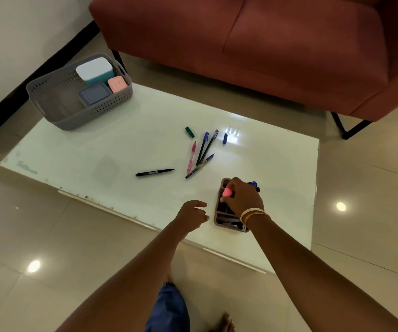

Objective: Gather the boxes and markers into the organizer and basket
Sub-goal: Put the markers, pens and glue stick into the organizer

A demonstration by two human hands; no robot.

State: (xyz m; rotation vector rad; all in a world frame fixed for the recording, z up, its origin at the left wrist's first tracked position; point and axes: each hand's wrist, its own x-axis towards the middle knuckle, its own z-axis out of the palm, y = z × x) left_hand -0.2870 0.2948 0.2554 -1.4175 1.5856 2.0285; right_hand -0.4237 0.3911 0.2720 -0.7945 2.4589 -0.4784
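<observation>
Head view: my right hand (pixel 243 197) pinches a pink marker (pixel 226 192) over the organizer (pixel 218 219), left hand (pixel 192 213) loosely curled, empty; boxes (pixel 94 69) basketed, pens (pixel 201 152) beyond my fingertips remain.

The white tabletop (pixel 126 149) is smooth and glossy, mirroring a lamp. The grey perforated plastic basket (pixel 56 101) looks matt, as do the smooth plastic boxes (pixel 94 68) in it. The rust-red sofa (pixel 253 44) is soft matt cloth on thin black metal legs (pixel 351 130). The beige floor tiles (pixel 37 236) shine, polished.
</observation>
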